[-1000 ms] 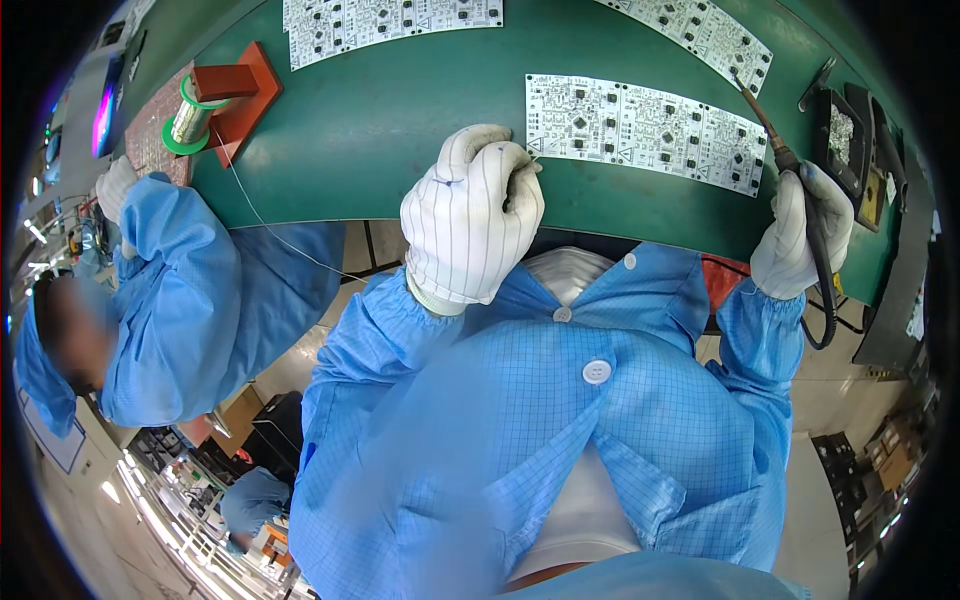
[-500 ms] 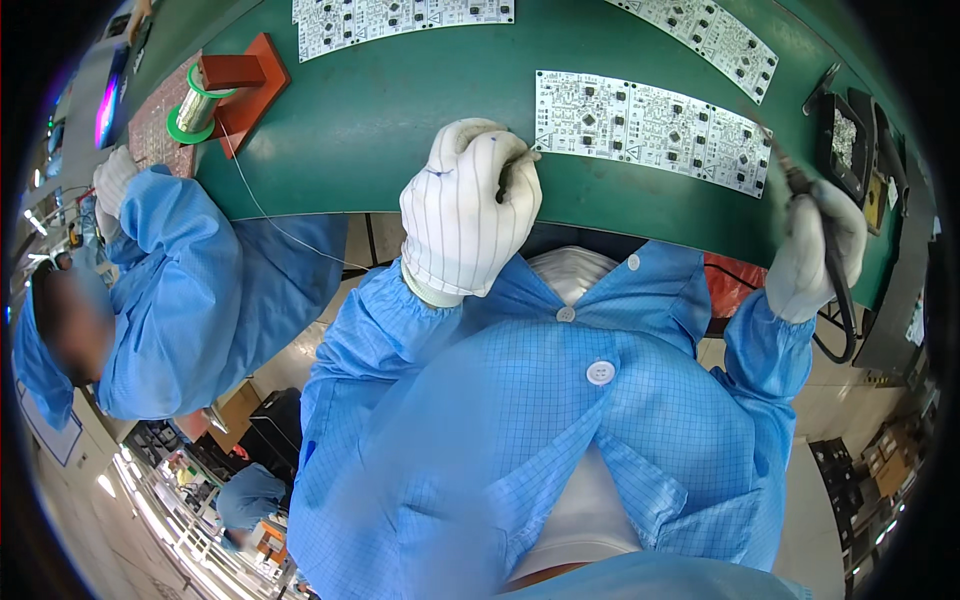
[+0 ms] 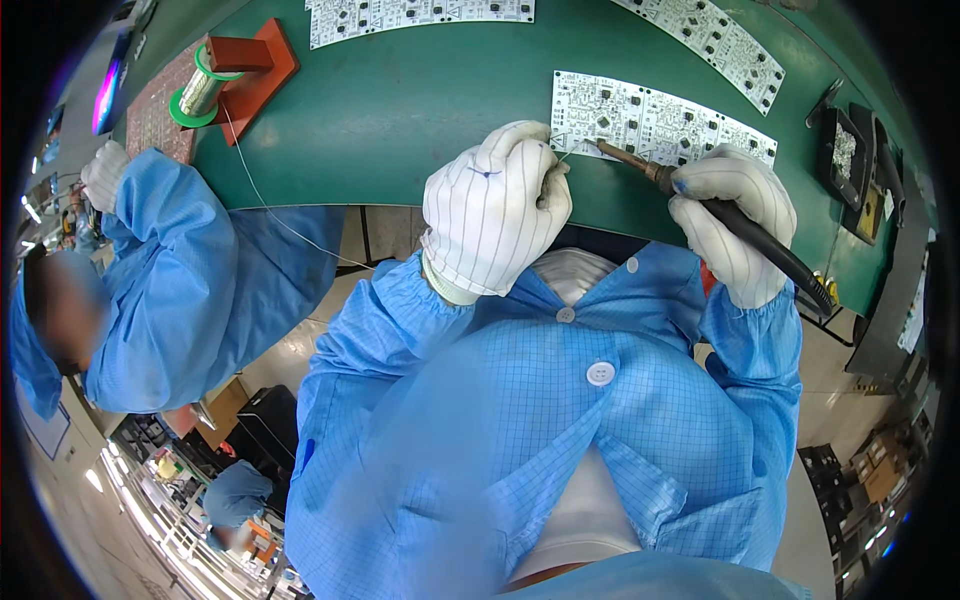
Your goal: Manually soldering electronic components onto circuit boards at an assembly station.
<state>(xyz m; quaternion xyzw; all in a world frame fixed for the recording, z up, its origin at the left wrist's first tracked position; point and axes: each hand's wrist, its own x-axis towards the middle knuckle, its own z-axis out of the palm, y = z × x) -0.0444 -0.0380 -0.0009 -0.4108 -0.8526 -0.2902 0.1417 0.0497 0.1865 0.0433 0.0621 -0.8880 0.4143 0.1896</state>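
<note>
The striped white-gloved left hand (image 3: 497,210) pinches, seemingly on thin silver wire (image 3: 239,152). The white-gloved right hand (image 3: 745,185) grips a black-handled soldering iron (image 3: 770,250), tip over the flat white circuit board (image 3: 660,118) at one o'clock. Looks like soldering; next needs a steady touch.

upper-left circuit-board panel (image 3: 425,10) cut by top edge. right hand (image 3: 738,222) hides part of nearest circuit-board panel (image 3: 655,122). co-worker's head (image 3: 68,310) blurred.
</note>
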